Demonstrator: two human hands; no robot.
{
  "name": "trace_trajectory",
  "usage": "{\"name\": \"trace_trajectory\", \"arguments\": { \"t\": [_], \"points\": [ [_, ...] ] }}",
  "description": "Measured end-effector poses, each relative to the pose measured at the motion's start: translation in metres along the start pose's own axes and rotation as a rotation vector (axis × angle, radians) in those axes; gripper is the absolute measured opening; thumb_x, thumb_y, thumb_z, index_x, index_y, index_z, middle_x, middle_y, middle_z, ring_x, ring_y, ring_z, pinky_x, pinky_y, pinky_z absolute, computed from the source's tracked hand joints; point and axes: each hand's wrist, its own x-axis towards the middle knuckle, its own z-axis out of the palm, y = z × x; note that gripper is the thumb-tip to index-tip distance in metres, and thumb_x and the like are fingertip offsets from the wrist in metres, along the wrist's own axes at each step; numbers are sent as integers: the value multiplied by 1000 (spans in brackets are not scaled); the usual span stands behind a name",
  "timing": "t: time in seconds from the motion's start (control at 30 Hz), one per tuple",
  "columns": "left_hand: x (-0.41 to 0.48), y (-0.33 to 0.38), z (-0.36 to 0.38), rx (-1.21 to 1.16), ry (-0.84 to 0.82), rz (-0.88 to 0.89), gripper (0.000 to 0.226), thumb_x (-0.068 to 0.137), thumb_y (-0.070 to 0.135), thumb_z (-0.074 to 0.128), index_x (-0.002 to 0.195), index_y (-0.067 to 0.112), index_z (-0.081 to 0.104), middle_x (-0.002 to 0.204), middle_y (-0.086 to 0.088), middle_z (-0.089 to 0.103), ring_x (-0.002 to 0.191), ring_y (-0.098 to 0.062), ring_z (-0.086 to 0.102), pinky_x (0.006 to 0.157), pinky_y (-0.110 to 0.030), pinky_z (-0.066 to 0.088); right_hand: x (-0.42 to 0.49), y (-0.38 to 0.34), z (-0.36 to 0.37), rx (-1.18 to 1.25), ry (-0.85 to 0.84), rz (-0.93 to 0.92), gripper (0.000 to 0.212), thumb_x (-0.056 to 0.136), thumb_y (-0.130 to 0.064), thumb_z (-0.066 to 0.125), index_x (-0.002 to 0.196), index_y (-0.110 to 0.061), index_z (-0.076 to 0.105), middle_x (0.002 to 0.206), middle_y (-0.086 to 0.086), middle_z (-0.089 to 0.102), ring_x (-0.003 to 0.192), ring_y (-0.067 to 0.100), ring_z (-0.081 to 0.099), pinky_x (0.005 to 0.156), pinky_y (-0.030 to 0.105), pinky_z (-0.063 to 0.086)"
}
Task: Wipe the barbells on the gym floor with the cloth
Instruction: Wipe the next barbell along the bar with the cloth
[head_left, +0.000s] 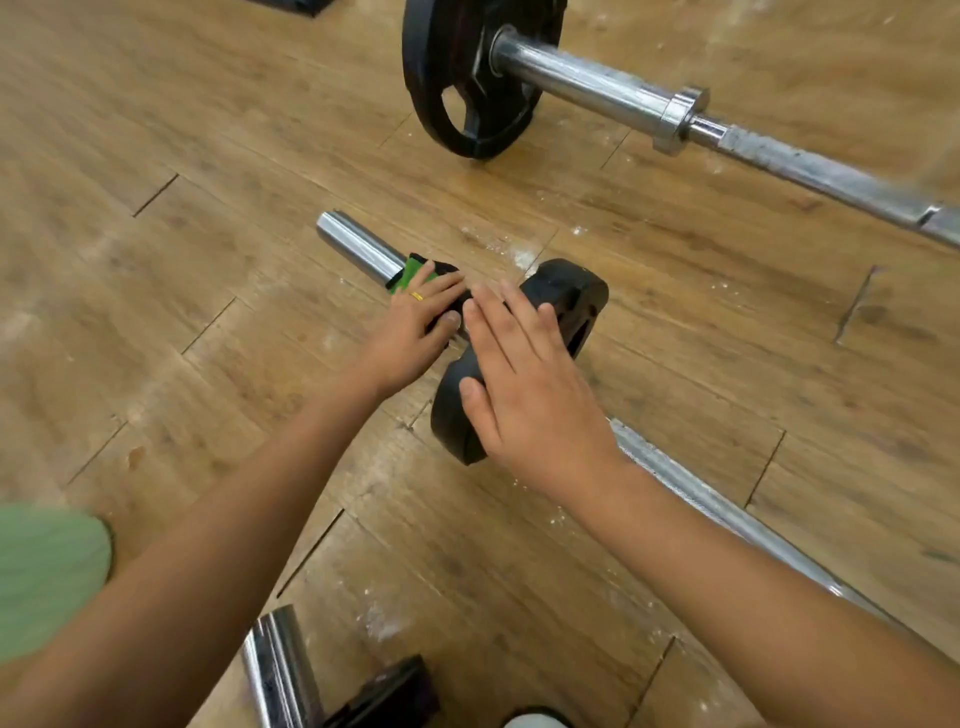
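Observation:
A barbell lies across the wooden floor in front of me, its chrome sleeve end (358, 243) pointing up-left and its bar (717, 506) running down-right. A small black plate (569, 301) sits on it. My left hand (415, 327) grips a green and black cloth (413, 271) wrapped round the sleeve, right beside the plate. My right hand (524, 384) lies flat on top of the plate with straight fingers.
A second barbell (597, 83) with a large black plate (467, 83) lies farther away, its bar running off to the right. Another chrome sleeve (278, 670) and a dark plate (389, 693) sit at the bottom edge. White dust specks dot the floor.

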Motion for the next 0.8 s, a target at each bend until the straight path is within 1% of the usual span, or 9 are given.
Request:
{"name": "trace_trajectory", "arguments": {
  "t": [0.1,0.23,0.3,0.37,0.43,0.5,0.6,0.7,0.8],
  "points": [
    [-19,7,-10,-19,-17,23,52,101,39,44,147,14,52,157,1,42,151,-15,14,125,-43,13,-9,-11,11,-26,0,-73,62,103,-37,30,156,-4,30,165,11,23,154,24,11,125,42,3],
    [-29,0,-22,-49,-60,55,44,102,15,54,146,13,51,158,4,36,153,-18,17,126,-46,16,-18,-20,9,60,19,-127,60,104,-35,33,156,-5,30,166,9,19,155,21,11,125,41,7],
    [-34,2,-22,-92,-43,11,49,100,11,53,149,13,48,160,8,30,154,-14,13,126,-43,13,-14,-10,-6,212,66,-18,60,105,-35,37,158,-9,24,167,3,11,155,16,5,126,37,2],
    [-37,8,-16,-89,17,-29,51,104,16,50,154,13,38,163,8,22,154,-12,8,127,-42,9,0,9,-22,327,61,213,62,107,-41,34,161,-14,15,167,-3,2,155,10,-3,125,31,-3],
    [-37,15,-4,-22,80,-71,57,107,28,47,158,12,27,166,3,12,154,-13,-2,126,-39,2,12,27,-27,382,-62,389,70,106,-52,29,161,-16,7,169,-2,-2,154,9,-7,124,29,-3],
    [-34,21,5,8,121,-134,60,107,34,42,158,9,24,169,-5,6,154,-18,-9,124,-38,-3,13,31,-23,456,-153,442,77,103,-58,29,161,-15,3,169,-1,-2,154,10,-6,125,31,-1],
    [-37,23,7,-38,91,-124,57,104,34,35,155,7,34,166,-6,23,155,-22,-1,124,-55,2,5,23,-16,522,-125,439,77,102,-58,34,161,-16,7,169,-2,3,154,8,-4,126,33,2],
    [-54,14,-2,-35,-75,99,57,105,38,28,155,11,37,163,-2,31,155,-15,5,125,-47,3,0,16,-14,500,-105,417,79,101,-60,34,161,-17,8,169,-4,3,153,6,-4,127,38,4],
    [-56,-1,-16,-73,-112,124,51,108,29,35,156,14,35,163,2,30,155,-13,9,126,-41,6,-2,9,-11,481,-109,388,80,99,-64,32,161,-20,7,168,-6,2,153,5,-6,127,37,2]
  ]
}}
